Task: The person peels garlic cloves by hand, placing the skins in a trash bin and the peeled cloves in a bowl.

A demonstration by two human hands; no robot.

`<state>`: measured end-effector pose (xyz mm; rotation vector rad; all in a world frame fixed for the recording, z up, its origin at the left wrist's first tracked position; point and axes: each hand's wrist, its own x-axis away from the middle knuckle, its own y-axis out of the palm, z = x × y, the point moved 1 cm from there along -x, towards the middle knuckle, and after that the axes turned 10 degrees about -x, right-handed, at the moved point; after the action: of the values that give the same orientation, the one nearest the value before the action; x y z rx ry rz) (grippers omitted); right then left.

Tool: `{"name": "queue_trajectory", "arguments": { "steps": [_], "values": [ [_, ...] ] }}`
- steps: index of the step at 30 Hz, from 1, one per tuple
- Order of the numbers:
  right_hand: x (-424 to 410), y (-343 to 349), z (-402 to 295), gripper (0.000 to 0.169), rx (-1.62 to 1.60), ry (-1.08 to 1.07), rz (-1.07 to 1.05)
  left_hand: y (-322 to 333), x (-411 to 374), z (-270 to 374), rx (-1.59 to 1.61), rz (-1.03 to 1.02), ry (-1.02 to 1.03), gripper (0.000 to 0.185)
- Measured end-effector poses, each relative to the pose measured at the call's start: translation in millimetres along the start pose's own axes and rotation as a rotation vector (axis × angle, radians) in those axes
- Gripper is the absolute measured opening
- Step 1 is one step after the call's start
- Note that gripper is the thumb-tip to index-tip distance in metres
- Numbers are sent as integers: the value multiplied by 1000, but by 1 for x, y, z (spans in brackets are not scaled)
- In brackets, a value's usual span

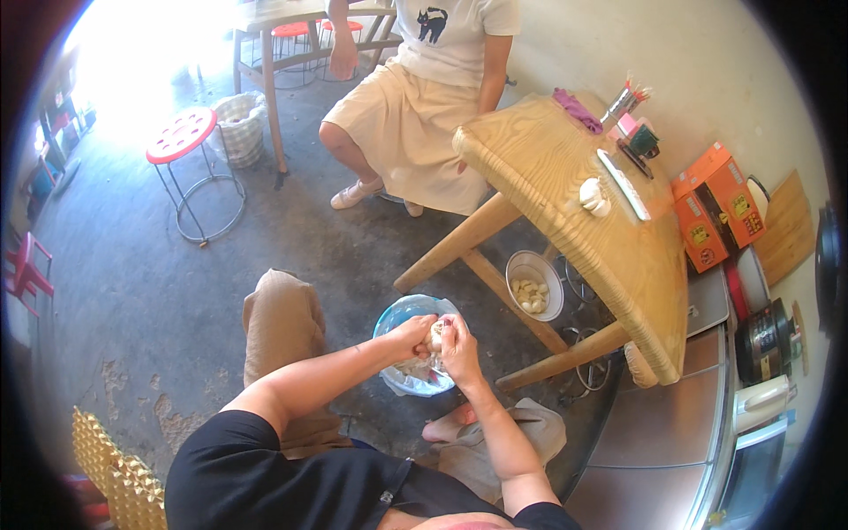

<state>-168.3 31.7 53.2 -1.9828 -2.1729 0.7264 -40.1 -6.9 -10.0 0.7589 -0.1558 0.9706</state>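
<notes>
Between my two hands is a garlic bulb (435,336), held above a blue bin (391,318) lined with a plastic bag. My left hand (415,336) grips it from the left side. From the right, the fingers of my right hand (459,351) press on its top. Pale scraps that look like garlic skins (416,371) lie in the bin under my hands. To the right, a white bowl (558,291) holds several peeled garlic cloves (530,295). More garlic bulbs (594,197) rest on the wooden table (596,265).
Facing me, a person (424,119) sits beside the table. A red-topped stool (182,136) and a lined wastebasket (242,132) stand at the far left. An orange box (719,205) is against the wall at right. Egg trays (116,464) lie at lower left.
</notes>
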Motion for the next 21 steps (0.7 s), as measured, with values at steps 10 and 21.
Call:
{"name": "queue_trajectory", "arguments": {
  "steps": [10, 21],
  "values": [
    [7, -9, 21, 22, -178, 48, -18, 1, -6, -2, 67, -152, -106, 20],
    [7, -8, 29, 23, -171, 54, -57, -4, -12, -12, 36, -1, -99, 28]
  ]
}}
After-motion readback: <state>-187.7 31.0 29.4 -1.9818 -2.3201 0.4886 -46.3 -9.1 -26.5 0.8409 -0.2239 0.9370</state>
